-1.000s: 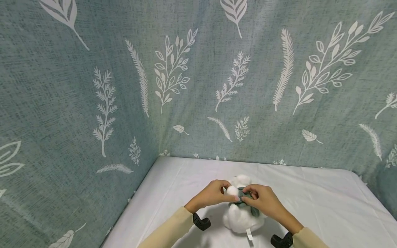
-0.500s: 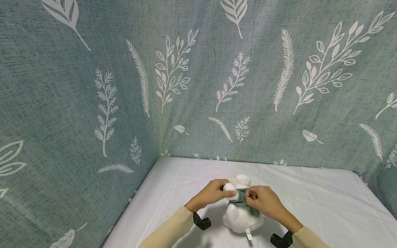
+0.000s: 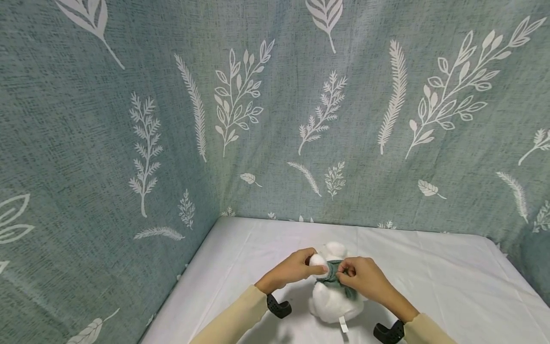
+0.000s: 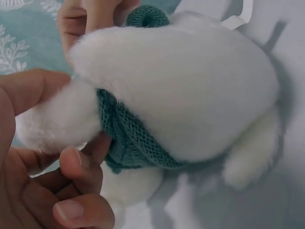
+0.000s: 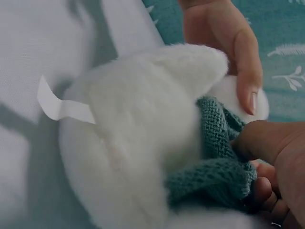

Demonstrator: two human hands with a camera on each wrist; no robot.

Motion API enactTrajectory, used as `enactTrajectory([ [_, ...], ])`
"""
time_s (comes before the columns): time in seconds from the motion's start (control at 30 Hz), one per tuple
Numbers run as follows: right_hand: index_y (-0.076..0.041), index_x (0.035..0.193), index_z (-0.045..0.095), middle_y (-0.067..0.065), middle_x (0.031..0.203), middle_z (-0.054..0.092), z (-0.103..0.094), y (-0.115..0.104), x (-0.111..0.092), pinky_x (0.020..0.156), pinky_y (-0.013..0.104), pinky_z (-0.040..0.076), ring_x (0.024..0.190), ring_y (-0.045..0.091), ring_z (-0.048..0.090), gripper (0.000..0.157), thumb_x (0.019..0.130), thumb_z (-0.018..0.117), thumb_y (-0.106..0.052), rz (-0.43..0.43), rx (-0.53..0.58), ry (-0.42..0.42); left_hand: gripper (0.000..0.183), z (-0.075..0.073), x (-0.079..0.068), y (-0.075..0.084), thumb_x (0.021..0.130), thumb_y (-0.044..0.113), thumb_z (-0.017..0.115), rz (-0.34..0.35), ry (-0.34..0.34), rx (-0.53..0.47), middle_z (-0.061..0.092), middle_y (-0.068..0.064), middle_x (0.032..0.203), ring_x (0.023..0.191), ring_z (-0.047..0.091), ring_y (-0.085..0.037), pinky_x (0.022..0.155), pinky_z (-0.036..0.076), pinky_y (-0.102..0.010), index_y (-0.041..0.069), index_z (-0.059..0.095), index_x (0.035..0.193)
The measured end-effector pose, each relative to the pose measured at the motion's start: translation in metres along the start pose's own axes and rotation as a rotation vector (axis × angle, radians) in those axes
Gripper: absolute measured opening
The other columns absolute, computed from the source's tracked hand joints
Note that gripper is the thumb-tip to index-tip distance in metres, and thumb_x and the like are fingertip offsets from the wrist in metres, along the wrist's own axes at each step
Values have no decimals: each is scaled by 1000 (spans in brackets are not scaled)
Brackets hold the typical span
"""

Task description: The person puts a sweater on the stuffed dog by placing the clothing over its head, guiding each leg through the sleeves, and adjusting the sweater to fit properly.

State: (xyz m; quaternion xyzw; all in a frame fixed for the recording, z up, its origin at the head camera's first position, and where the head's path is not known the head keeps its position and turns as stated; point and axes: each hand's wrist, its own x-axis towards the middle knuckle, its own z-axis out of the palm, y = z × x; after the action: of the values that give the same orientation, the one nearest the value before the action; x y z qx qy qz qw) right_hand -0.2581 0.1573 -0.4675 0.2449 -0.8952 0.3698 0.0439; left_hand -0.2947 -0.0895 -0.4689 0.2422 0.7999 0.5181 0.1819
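Observation:
A fluffy white plush toy [image 3: 334, 306] lies on the white-covered table, with a green knitted garment [image 3: 333, 278] around its upper part. My left hand [image 3: 295, 268] grips a rounded white limb of the toy, thumb on the near side and fingers behind it. In the left wrist view this limb [image 4: 62, 117] sticks out past the edge of the knit [image 4: 131, 136]. My right hand [image 3: 363, 278] pinches the knit between thumb and fingers, right beside that limb. The right wrist view shows the thumb pressed against the green fabric [image 5: 214, 129]; the other fingertips are partly hidden.
A white fabric tag [image 3: 343, 325] sticks out of the toy's near end. The white table cover [image 3: 429, 282] spreads around it. Green leaf-patterned curtains [image 3: 275, 119] hang behind the table and at its left. A black band [image 3: 279, 306] sits on each wrist.
My left hand has drawn the white limb slightly left, away from the right fingers. My right hand has shifted a little along the knit, and more of the green fabric shows between the hands.

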Motion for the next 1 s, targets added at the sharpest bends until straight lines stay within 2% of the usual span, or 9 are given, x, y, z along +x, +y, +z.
enactTrajectory([
  [0.13, -20, 85, 72, -11, 57, 46, 1, -2, 0, 56, 24, 41, 50, 1, 37, 12, 96, 71, -16, -18, 2, 0, 32, 1, 1, -1, 96, 41, 73, -16, -27, -36, 61, -1, 87, 70, 49, -13, 66, 43, -35, 14, 60, 105],
  [0.23, -23, 88, 72, -11, 66, 49, 0, -2, -3, 63, 28, 41, 60, 5, 41, 9, 95, 76, -28, -40, -27, 22, 30, 2, 0, -2, 96, 40, 73, -24, -28, -59, 63, -1, 91, 74, 51, -15, 67, 43, -37, 15, 61, 107],
  [0.37, -26, 96, 70, -11, 83, 52, -3, -2, -9, 69, 30, 40, 77, 10, 42, 25, 85, 83, -45, -65, -63, 16, 26, 1, -3, -2, 96, 39, 73, -25, -1, -46, 66, 0, 94, 82, 58, -21, 72, 47, -40, 17, 65, 106],
  [0.47, -27, 100, 71, -14, 87, 56, -5, -3, -12, 72, 30, 40, 81, 10, 42, 26, 83, 86, -39, -82, -84, 9, 25, -1, -4, -2, 95, 39, 74, -21, 34, -23, 66, -1, 94, 85, 60, -24, 74, 49, -40, 17, 67, 104],
  [0.6, -27, 97, 75, -21, 84, 60, -9, -6, -14, 71, 29, 40, 78, 7, 43, 19, 84, 87, -20, -114, -124, 25, 27, -2, -4, -1, 94, 39, 76, -30, 72, -7, 67, -2, 91, 80, 58, -19, 70, 49, -38, 17, 66, 105],
  [0.7, -29, 93, 76, -23, 82, 61, -10, -9, -16, 71, 30, 39, 76, 7, 42, 19, 84, 86, -15, -133, -115, 15, 27, -3, -4, -3, 94, 41, 76, -37, 73, -7, 67, -1, 88, 77, 56, -16, 70, 48, -38, 18, 67, 105],
  [0.8, -29, 94, 78, -25, 83, 63, -9, -13, -19, 71, 32, 34, 76, 6, 41, 17, 85, 85, -16, -177, -88, -12, 24, -4, -4, -4, 94, 40, 75, -33, 67, -16, 64, 2, 84, 75, 53, -14, 67, 45, -34, 18, 69, 100],
  [0.9, -29, 97, 79, -26, 85, 64, -8, -18, -21, 71, 34, 29, 75, 6, 38, 7, 91, 80, -24, -221, -54, -46, 19, -7, -4, -5, 94, 35, 75, -28, 68, -18, 60, 3, 79, 72, 49, -13, 64, 42, -33, 17, 69, 94],
  [1.0, -29, 96, 79, -19, 83, 63, -7, -20, -20, 69, 33, 34, 72, 7, 41, 8, 97, 73, -34, -156, 11, -17, 18, -9, -4, -2, 93, 31, 74, -42, 92, 15, 52, 3, 73, 67, 46, -13, 62, 41, -32, 15, 66, 88],
])
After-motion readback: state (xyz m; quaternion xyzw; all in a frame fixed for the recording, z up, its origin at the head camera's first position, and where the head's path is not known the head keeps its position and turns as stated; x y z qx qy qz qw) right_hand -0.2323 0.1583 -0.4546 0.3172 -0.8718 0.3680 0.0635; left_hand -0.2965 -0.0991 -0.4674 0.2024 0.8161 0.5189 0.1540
